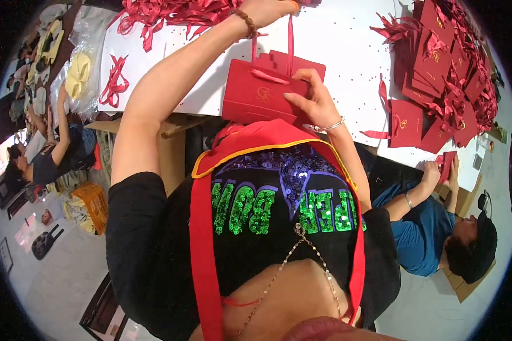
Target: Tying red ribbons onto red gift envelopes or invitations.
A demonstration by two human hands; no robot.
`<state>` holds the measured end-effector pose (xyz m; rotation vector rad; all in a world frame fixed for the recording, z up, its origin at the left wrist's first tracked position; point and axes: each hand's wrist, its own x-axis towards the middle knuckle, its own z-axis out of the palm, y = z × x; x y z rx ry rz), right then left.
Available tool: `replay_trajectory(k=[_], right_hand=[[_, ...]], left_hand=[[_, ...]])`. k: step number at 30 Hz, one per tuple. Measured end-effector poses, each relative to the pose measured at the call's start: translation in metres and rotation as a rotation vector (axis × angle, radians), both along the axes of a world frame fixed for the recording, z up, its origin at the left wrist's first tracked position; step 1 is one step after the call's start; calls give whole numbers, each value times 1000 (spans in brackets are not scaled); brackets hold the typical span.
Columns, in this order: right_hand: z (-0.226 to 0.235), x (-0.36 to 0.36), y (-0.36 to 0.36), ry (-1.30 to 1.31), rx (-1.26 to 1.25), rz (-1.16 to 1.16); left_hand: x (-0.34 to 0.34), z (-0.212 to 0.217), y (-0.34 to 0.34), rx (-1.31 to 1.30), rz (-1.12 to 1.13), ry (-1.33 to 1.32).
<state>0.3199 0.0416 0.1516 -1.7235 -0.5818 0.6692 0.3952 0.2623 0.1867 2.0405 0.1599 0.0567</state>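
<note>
A small red paper gift bag (pixel 256 94) with a gold emblem lies at the table's near edge, in front of my chest. Other red card-like pieces or bags (pixel 307 69) show behind it. My right hand (pixel 316 101) grips its right side, the thumb lying across the front face. At the top edge of the view, my left hand (pixel 267 12) is raised above the bag, fingertips partly cut off. A taut red ribbon (pixel 290 45) runs from those fingertips down to the bag. Another ribbon loop (pixel 269 76) lies over the bag's front.
Loose red ribbons (pixel 168 14) pile up at the far left of the white table (pixel 347 45); a small ribbon bundle (pixel 115 82) lies nearer. Many finished-looking red bags (pixel 438 62) heap on the right. A co-worker (pixel 432 227) handles a red piece there. Others work at left.
</note>
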Motion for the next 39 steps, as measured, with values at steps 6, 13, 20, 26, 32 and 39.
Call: replay_trajectory(k=[6,13,20,26,32,39], right_hand=[[-8,8,-11,381,338,-185],[15,19,-2,401,651,-241],[-6,38,-10,-356,247,-743],[20,34,-18,-374,143,-288],[3,26,14,-875,-105,7],[-7,19,18,-1002,-361,-63]], left_hand=[[-11,18,-8,-686,455,-18],[-86,15,-26,-434,-171,169],[-89,-24,-52,-790,166,180],[-105,-49,-37,-141,217,126],[-65,-87,13,521,200,-324],[-78,-123,32,816,60,-200]])
